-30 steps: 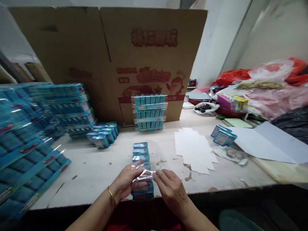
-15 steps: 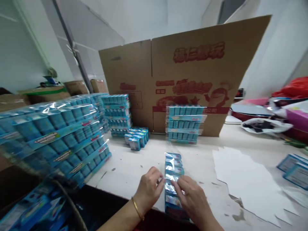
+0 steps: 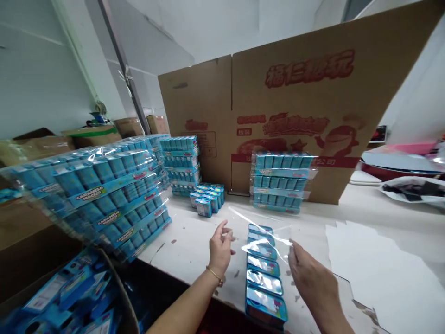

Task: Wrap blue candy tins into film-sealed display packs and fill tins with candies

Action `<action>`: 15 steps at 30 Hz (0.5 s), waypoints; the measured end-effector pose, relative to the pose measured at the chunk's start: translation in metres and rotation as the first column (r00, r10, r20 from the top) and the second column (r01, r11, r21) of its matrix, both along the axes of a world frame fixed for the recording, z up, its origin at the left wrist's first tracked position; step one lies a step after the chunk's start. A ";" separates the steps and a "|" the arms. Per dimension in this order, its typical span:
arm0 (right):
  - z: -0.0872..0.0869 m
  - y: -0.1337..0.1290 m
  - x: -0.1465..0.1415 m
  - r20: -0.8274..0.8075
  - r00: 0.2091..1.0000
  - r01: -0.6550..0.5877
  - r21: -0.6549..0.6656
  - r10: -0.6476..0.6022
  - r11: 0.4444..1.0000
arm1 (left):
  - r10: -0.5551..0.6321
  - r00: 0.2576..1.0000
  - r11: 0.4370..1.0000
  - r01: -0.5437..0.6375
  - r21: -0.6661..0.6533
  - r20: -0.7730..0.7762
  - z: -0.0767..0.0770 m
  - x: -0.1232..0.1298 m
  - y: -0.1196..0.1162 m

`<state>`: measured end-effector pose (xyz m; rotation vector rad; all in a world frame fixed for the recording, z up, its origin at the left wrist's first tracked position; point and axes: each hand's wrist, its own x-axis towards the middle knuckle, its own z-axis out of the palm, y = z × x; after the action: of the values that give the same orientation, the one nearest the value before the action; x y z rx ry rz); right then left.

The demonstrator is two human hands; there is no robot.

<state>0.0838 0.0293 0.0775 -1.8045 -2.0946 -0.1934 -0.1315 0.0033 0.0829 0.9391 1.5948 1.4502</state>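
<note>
A row of small blue boxes (image 3: pixel 264 266) lies on the white table in front of me, running away from the table edge. Above its far part hangs a clear plastic film (image 3: pixel 269 235), shiny with glare. Pinched at the film's right edge is my right hand (image 3: pixel 311 273). My left hand (image 3: pixel 220 243) is raised left of the row, fingers apart and near the film's left side; no grip on the film shows. Farther back stands a small cluster of blue boxes (image 3: pixel 205 204).
Wrapped stacks of blue boxes stand at left (image 3: pixel 104 199), back left (image 3: pixel 181 162) and back centre (image 3: pixel 281 185). A large brown carton (image 3: pixel 288 102) rises behind. Lower left, an open carton holds loose blue boxes (image 3: pixel 66 287). White sheets (image 3: pixel 375 269) lie at right.
My hands have moved apart and off the row. The clear film, before lying over the boxes, is now lifted in my right hand. The view has shifted a little left.
</note>
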 end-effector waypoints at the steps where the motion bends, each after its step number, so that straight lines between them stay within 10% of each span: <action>1: 0.005 0.002 -0.010 -0.061 0.998 0.020 0.004 -0.020 1.000 | 0.055 0.990 0.998 -0.051 -0.035 0.130 -0.003 0.001 0.006; 5: 0.008 0.009 -0.032 -0.295 0.955 0.010 -0.013 -0.013 1.000 | 0.215 0.827 0.976 -0.199 -0.088 0.519 -0.005 0.011 0.014; 11: -0.004 0.017 -0.029 -0.682 0.723 -0.017 -0.169 -0.104 0.985 | 0.190 0.899 0.982 -0.172 -0.081 0.396 -0.021 0.013 -0.006; 15: 0.003 0.020 -0.037 -0.781 0.526 -0.014 -0.403 -0.336 0.915 | 0.319 0.758 0.946 -0.287 -0.149 0.569 -0.023 0.019 -0.014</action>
<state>0.0463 0.0489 0.0803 -1.7380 -1.2683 0.9304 -0.1129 -0.0104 0.0597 0.1434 1.3287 1.6968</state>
